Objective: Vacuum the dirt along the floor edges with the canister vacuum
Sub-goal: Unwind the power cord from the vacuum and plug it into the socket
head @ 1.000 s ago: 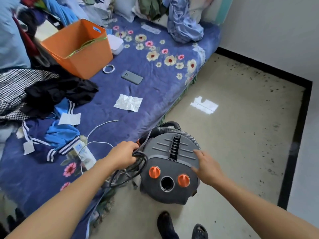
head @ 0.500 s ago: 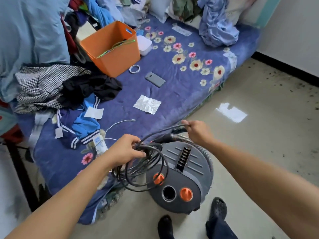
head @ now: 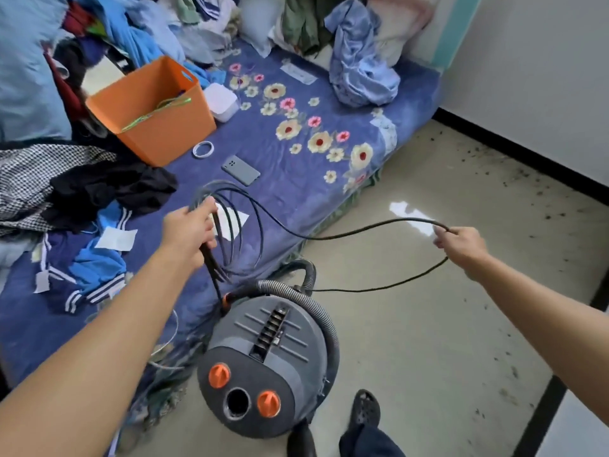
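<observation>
1. Head view. The canister vacuum (head: 263,357) stands on the floor, touching the bed (head: 296,199) on its left side. The person's shoe (head: 364,412) is just right of its front.
2. The left hand (head: 191,232), raised above and left of the vacuum, is closed round several loops of the black power cord (head: 346,234).
3. The right hand (head: 461,245), well right of the vacuum, holds a single strand with curled fingers. From there the cord bends back toward the vacuum's rear.
4. The grey ribbed hose (head: 324,319) lies wrapped along the vacuum's right side. The round front port (head: 236,404), between two orange knobs (head: 219,376), shows nothing plugged in.
5. Dirt specks (head: 514,173) lie scattered along the black baseboard (head: 540,166), far beyond and right of the vacuum. More trail down the right edge.
6. On the bed, beyond the vacuum: an orange bin (head: 158,127), a phone (head: 240,169) and heaped clothes.
7. Step in hand, as I judge it: uncoiling the cord, all still preparation. No suction seems to have begun.
8. The next move calls for freeing the remaining loops without tangling and finding the plug and a socket, neither in view. Then comes unwinding the hose.
</observation>
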A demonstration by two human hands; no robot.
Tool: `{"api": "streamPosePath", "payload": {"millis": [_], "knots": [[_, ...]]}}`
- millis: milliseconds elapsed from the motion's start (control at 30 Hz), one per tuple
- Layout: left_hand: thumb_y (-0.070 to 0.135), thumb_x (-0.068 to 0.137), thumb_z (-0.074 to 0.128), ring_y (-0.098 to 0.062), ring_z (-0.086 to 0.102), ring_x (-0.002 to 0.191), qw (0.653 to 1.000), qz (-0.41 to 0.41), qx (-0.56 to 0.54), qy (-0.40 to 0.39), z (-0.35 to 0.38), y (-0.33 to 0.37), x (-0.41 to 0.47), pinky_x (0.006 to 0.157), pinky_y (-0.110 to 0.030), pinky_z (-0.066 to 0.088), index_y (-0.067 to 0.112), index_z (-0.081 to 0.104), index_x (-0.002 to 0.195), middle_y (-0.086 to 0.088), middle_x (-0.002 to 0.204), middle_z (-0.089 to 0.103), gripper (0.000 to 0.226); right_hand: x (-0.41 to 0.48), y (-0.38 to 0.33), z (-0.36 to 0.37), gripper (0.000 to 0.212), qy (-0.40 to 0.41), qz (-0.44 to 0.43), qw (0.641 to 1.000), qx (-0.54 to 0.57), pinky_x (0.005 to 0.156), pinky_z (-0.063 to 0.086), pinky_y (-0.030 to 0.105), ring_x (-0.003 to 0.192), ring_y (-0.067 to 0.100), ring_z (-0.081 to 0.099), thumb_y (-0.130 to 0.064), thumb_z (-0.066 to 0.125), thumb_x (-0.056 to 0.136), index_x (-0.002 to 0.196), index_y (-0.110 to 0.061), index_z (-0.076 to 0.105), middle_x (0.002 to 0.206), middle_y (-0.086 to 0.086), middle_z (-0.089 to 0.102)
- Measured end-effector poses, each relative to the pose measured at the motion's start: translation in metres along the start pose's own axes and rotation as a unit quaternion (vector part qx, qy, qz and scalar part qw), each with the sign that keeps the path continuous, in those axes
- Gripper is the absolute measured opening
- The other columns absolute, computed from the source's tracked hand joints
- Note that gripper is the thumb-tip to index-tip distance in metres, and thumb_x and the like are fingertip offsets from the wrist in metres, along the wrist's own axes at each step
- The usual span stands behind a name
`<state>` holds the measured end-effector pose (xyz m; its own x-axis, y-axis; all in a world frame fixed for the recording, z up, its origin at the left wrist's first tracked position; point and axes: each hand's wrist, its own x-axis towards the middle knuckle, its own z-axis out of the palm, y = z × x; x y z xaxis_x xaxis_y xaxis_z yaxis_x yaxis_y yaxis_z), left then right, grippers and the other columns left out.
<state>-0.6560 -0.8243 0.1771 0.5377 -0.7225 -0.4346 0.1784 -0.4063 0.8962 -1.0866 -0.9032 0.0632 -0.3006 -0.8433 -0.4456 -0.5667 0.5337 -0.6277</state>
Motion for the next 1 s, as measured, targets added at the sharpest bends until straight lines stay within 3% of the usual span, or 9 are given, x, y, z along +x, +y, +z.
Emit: {"api": "streamPosePath", "payload": {"millis": [200, 300, 367, 467, 600, 733, 833, 933, 1000], "knots": [[0.027, 0.097, 0.057, -0.009, 0.023, 0.035, 0.995, 0.080, 0.053, 0.000, 0.024, 0.049, 0.000, 0.038, -0.018, 0.023, 0.011, 0.054, 0.074, 0.010, 0.038, 0.029, 0.028, -0.011, -0.055, 0.021, 0.055, -0.070, -0.004, 0.997, -0.025, 0.076, 0.052, 0.036, 0.074, 0.031, 0.060, -0.051, 0.040, 0.101, 0.079, -0.011, 0.070, 0.080, 0.009, 0.063], [0.028, 0.097, 0.057, -0.009, 0.023, 0.035, 0.997, 0.067, 0.044, 0.018, 0.023, 0.048, -0.002, 0.038, -0.019, 0.023, 0.012, 0.051, 0.073, 0.010, 0.038, 0.029, 0.030, -0.006, -0.118, 0.024, 0.058, -0.070, 0.026, 0.979, 0.188, 0.058, 0.052, 0.038, 0.053, 0.025, 0.052, -0.051, 0.038, 0.102, 0.070, -0.007, 0.057, 0.068, 0.011, 0.054], [0.029, 0.097, 0.056, -0.009, 0.023, 0.035, 0.997, 0.063, 0.025, 0.030, 0.018, 0.047, -0.005, 0.038, -0.018, 0.022, 0.012, 0.049, 0.073, 0.010, 0.038, 0.030, 0.031, 0.009, -0.167, 0.006, 0.054, 0.003, -0.028, 0.944, 0.328, 0.050, 0.048, 0.033, 0.046, 0.021, 0.049, -0.045, 0.038, 0.104, 0.063, -0.011, 0.050, 0.060, 0.009, 0.052], [0.029, 0.098, 0.056, -0.009, 0.022, 0.036, 0.997, 0.071, 0.005, 0.025, 0.014, 0.056, -0.007, 0.039, -0.019, 0.021, 0.012, 0.049, 0.073, 0.010, 0.038, 0.029, 0.031, 0.018, -0.241, -0.050, 0.052, 0.128, -0.189, 0.901, 0.369, 0.043, 0.041, 0.025, 0.040, 0.015, 0.052, -0.041, 0.036, 0.103, 0.058, -0.018, 0.049, 0.056, 0.003, 0.054], [0.030, 0.096, 0.058, -0.010, 0.020, 0.037, 0.995, 0.096, -0.016, -0.015, 0.023, 0.079, -0.006, 0.038, -0.020, 0.021, 0.012, 0.048, 0.073, 0.008, 0.041, 0.026, 0.031, 0.028, -0.278, -0.091, 0.043, 0.191, -0.244, 0.860, 0.405, 0.041, 0.040, 0.025, 0.042, 0.017, 0.054, -0.038, 0.037, 0.102, 0.067, -0.016, 0.049, 0.065, 0.005, 0.053], [0.030, 0.095, 0.060, -0.010, 0.023, 0.036, 0.992, 0.115, -0.006, -0.057, 0.047, 0.089, 0.002, 0.038, -0.020, 0.023, 0.010, 0.053, 0.075, 0.007, 0.041, 0.029, 0.030, 0.056, -0.241, -0.060, 0.039, 0.115, -0.215, 0.910, 0.334, 0.041, 0.040, 0.024, 0.040, 0.008, 0.048, -0.044, 0.051, 0.097, 0.066, -0.020, 0.051, 0.061, 0.000, 0.051], [0.027, 0.097, 0.058, -0.013, 0.032, 0.036, 0.992, 0.110, 0.017, -0.062, 0.070, 0.082, 0.015, 0.039, -0.021, 0.029, 0.008, 0.058, 0.078, 0.001, 0.046, 0.043, 0.027, 0.113, -0.179, -0.028, 0.047, 0.021, -0.134, 0.977, 0.163, 0.060, 0.055, 0.041, 0.060, 0.021, 0.058, -0.069, 0.067, 0.069, 0.062, -0.022, 0.066, 0.068, 0.011, 0.061], [0.023, 0.098, 0.055, -0.013, 0.044, 0.036, 0.992, 0.098, 0.058, -0.053, 0.099, 0.071, 0.024, 0.039, -0.019, 0.037, 0.008, 0.059, 0.080, 0.000, 0.048, 0.056, 0.024, 0.148, -0.134, -0.008, 0.017, -0.070, -0.037, 0.993, 0.088, 0.051, 0.057, 0.033, 0.079, 0.024, 0.058, -0.033, 0.072, 0.087, 0.088, -0.016, 0.069, 0.090, 0.012, 0.062], [0.021, 0.099, 0.052, -0.013, 0.049, 0.036, 0.992, 0.084, 0.077, -0.050, 0.123, 0.065, 0.029, 0.039, -0.019, 0.039, 0.010, 0.056, 0.081, 0.000, 0.050, 0.062, 0.022, 0.170, -0.112, -0.001, 0.030, -0.116, 0.012, 0.990, 0.079, 0.050, 0.054, 0.032, 0.090, 0.024, 0.056, -0.016, 0.071, 0.089, 0.117, -0.010, 0.063, 0.102, 0.012, 0.059]]}}
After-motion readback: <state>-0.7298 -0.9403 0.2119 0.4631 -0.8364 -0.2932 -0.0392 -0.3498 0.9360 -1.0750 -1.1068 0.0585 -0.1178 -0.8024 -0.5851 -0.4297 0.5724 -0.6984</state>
